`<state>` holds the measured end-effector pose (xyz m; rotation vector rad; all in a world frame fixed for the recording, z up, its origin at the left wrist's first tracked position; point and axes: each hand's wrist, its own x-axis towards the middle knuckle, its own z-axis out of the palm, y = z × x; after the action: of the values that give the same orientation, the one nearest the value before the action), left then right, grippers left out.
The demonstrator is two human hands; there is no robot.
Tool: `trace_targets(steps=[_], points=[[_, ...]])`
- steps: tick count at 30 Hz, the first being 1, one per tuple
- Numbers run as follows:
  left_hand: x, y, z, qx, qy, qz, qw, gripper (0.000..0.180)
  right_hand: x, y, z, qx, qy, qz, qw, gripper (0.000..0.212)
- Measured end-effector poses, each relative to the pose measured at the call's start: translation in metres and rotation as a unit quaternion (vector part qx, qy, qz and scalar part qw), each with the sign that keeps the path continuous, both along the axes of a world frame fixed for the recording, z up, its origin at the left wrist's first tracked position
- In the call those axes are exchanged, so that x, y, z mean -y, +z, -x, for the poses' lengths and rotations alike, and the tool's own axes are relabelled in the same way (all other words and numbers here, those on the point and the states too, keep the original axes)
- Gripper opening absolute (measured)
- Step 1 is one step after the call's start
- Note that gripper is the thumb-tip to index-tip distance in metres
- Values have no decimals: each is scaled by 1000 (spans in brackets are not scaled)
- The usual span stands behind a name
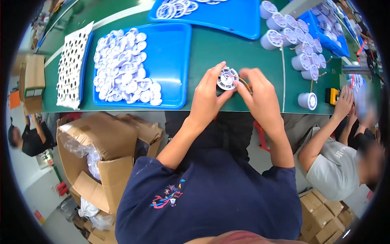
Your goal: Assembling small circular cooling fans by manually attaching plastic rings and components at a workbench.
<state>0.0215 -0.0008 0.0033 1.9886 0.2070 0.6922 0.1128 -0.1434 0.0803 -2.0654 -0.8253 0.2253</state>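
A round white slotted plastic housing point(227, 79) with an orange-brown wire point(243, 82) is held up over the near edge of the green table. My left hand point(206, 91) is closed around its left side, thumb below and fingers above. At its right side is my right hand point(258, 90), fingers bent, with the thumb and fingertips pinched at the wire. The housing's underside is hidden. Left of my hands, a blue tray point(166, 61) carries a heap of small white round plastic caps point(122, 67).
Several white cylindrical housings with wires point(301, 62) stand at the right, one point(307, 101) near the edge. White rings point(174, 9) lie in a far blue tray point(227, 20). A dotted white sheet point(74, 67) is at the left. A co-worker's hand point(344, 101) is beside a yellow-black tool point(332, 96).
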Motion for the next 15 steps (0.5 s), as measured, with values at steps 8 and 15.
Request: trace_targets(steps=[8,15], points=[[-15,-8,22,49,-6,-10,999,79,-51,20,-34,37,121,132,983,24],[-14,-9,23,19,10,-24,999,72,-101,-8,-23,248,110,81,959,16]])
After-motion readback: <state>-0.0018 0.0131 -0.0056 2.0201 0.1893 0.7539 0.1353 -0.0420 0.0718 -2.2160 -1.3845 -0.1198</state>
